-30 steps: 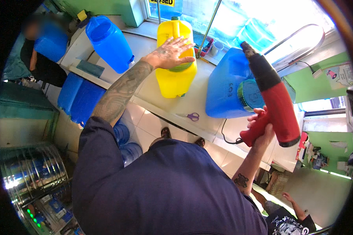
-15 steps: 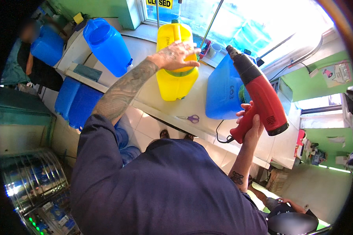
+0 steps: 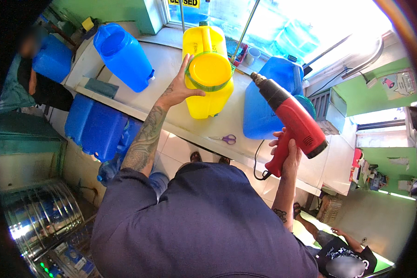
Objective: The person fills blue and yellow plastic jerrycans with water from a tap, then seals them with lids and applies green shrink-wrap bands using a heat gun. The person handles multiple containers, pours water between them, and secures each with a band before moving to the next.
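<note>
I see my left hand (image 3: 175, 91) spread wide, thumb and fingers astride the left side of the yellow screw cap (image 3: 210, 68); firm contact I can't confirm. It has slid off the cap's top, so the cap's face and green band (image 3: 221, 87) now show, probably giving heat better access. My right hand (image 3: 292, 154) is wrapped around the handle of the red heat gun (image 3: 297, 121), whose nozzle has swung nearer the cap, still apart. The yellow jerrycan (image 3: 209, 107) stands on the counter (image 3: 167, 56) between two blue containers (image 3: 263, 110), purple-handled scissors (image 3: 228, 138) in front.
</note>
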A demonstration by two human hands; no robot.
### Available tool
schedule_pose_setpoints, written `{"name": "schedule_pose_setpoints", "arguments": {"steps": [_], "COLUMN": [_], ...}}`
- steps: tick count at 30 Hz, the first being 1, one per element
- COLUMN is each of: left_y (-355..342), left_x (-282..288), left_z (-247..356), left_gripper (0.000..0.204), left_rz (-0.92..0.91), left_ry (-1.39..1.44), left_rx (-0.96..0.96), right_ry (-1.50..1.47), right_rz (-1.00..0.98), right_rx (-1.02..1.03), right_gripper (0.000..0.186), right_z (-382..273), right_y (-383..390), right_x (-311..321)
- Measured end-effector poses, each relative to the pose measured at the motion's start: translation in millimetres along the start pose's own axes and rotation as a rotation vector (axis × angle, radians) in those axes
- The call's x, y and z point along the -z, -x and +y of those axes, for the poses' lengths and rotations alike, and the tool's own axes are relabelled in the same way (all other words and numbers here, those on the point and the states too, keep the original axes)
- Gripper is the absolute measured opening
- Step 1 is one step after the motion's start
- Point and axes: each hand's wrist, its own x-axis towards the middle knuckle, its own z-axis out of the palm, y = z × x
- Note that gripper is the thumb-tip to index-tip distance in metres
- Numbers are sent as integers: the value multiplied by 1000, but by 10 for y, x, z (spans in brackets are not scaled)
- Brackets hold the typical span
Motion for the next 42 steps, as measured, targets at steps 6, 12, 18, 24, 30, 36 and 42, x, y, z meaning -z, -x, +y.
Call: {"name": "schedule_pose_setpoints", "arguments": {"steps": [6, 12, 18, 24, 30, 36, 42], "left_y": [3, 50, 62, 41, 43, 15, 52], "left_x": [-95, -124, -98, -79, -82, -96, -126], "left_z": [41, 21, 1, 14, -11, -41, -14], "left_gripper": [125, 121, 118, 118, 120, 126, 135], "left_rz": [30, 74, 66, 46, 53, 48, 108], "left_ry": [114, 42, 109, 137, 18, 113, 76], "left_rx": [84, 75, 93, 85, 100, 94, 48], "right_ry": [1, -126, -176, 44, 375, 600, 676], "right_rz": [-13, -75, -126, -159, -314, -570, -612], "right_rx": [-127, -209, -225, -171, -130, -25, -54], "right_gripper": [63, 64, 64, 56, 56, 49, 46], "right_z": [130, 154, 27, -422, -907, -1134, -1369], "right_y": [0, 89, 58, -579, -1214, -1203, -717], "right_x": [21, 235, 294, -23, -740, -1371, -1137]}}
